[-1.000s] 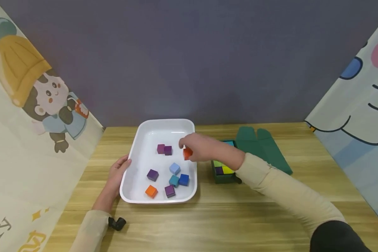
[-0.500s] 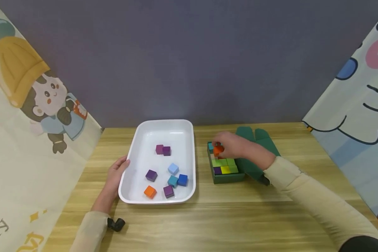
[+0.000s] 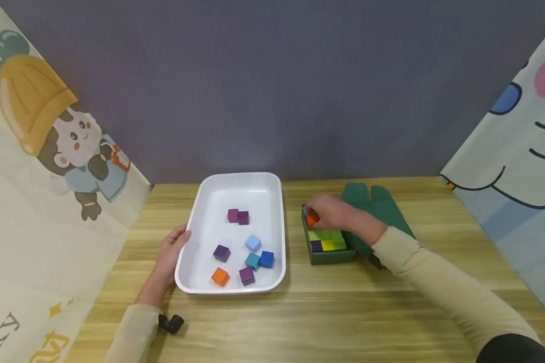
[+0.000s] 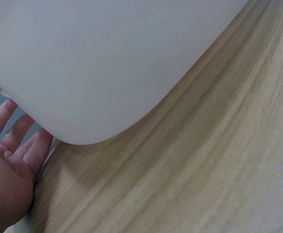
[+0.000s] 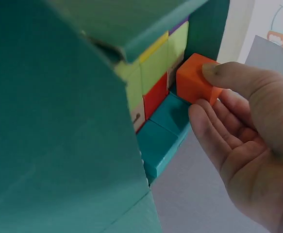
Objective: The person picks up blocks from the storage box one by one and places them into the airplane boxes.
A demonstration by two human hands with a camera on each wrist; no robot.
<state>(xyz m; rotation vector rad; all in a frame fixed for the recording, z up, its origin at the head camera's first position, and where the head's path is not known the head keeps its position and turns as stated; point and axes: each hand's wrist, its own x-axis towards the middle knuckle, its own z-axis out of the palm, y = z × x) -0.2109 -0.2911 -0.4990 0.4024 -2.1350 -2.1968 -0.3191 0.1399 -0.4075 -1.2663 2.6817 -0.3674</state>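
Head view: pinched a small smooth orange cube (image 3: pixel 312 220) in the right hand (image 3: pixel 330 212), over the left part of an open dark-green cardboard box (image 3: pixel 333 257); with the left hand (image 3: pixel 169 247), well apart from the cube and so the farther of the two, held a white rectangular plastic tray (image 3: pixel 218 196) by its left rim. Left wrist view: curved bent fingers round the tray's edge, above the pale wood-grain tabletop (image 4: pixel 180 184); took in neither cube nor box. Right wrist view: gripped the orange cube between thumb and fingertips, apparently in line with a row of flat-topped teal cubes (image 5: pixel 158 143) and just beside the box wall; showed, as a cube, no long axis; appeared to stand proud of the neighbouring cubes; gave no clear sign of contact with the box floor.
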